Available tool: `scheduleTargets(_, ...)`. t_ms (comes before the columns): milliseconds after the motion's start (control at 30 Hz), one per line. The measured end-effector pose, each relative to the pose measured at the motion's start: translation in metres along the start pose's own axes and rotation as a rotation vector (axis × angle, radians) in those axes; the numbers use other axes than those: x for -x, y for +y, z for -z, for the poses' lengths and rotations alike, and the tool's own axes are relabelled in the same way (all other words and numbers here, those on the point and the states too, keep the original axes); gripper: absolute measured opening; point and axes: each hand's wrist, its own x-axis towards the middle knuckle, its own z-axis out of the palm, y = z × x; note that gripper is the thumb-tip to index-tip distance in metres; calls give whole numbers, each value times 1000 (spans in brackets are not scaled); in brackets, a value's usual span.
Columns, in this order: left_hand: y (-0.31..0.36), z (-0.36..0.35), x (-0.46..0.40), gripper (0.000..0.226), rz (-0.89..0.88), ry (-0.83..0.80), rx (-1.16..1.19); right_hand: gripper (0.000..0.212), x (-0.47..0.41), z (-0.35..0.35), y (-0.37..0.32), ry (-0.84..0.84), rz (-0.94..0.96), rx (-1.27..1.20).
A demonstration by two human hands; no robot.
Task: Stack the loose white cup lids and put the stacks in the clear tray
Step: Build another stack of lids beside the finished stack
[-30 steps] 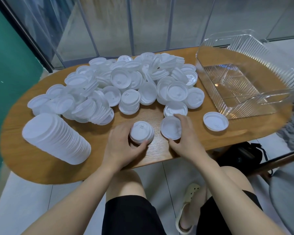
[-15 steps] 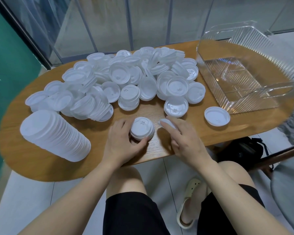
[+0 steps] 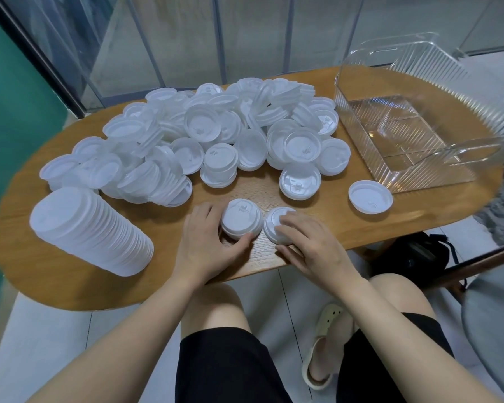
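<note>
A big heap of loose white cup lids [image 3: 204,141] covers the back of the oval wooden table [image 3: 56,274]. My left hand [image 3: 207,245] grips a short stack of lids [image 3: 240,218] near the front edge, thumb and fingers curled round its sides. Right beside it, my right hand [image 3: 312,245] holds a single lid [image 3: 275,225], with fingers over its top and the thumb at its near rim. The clear ribbed tray [image 3: 454,91] stands empty at the right end of the table. A long finished stack of lids [image 3: 90,231] lies on its side at the left.
One lid [image 3: 370,196] lies upside down near the tray's front corner, and another lid [image 3: 300,180] sits alone behind my right hand. A glass wall runs behind the table. A black bag [image 3: 413,254] and a grey chair seat [image 3: 495,324] are under and beside the table's right end.
My right hand picked up a lid lying by the short stack, turned it over and set it down right side up close beside the stack. My left hand stayed on the stack.
</note>
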Motion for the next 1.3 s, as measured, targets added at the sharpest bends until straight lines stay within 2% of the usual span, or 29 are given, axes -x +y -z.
scheduleTargets(167,1,0,0,72,4,-8,-10,66,-9,4,-2,-88,-298,-48)
scheduleTargets(233,0,0,0,74,3,-16,-15,72,-13,3,-4,-120,-361,-32)
scheduleTargets(467,2,0,0,85,-4,-32,-53,65,-20,7,-6,-88,-442,-87)
scheduleTargets(700,1,-1,-1,78,-1,-40,-81,66,-24,8,-7,-131,-455,-110)
scheduleTargets(933,0,-1,-1,81,39,-32,-32,69,-45,19,-19,-52,-538,-346)
scheduleTargets(1300,0,2,-2,72,68,-62,19,77,-78,-5,-39,-246,-509,-437)
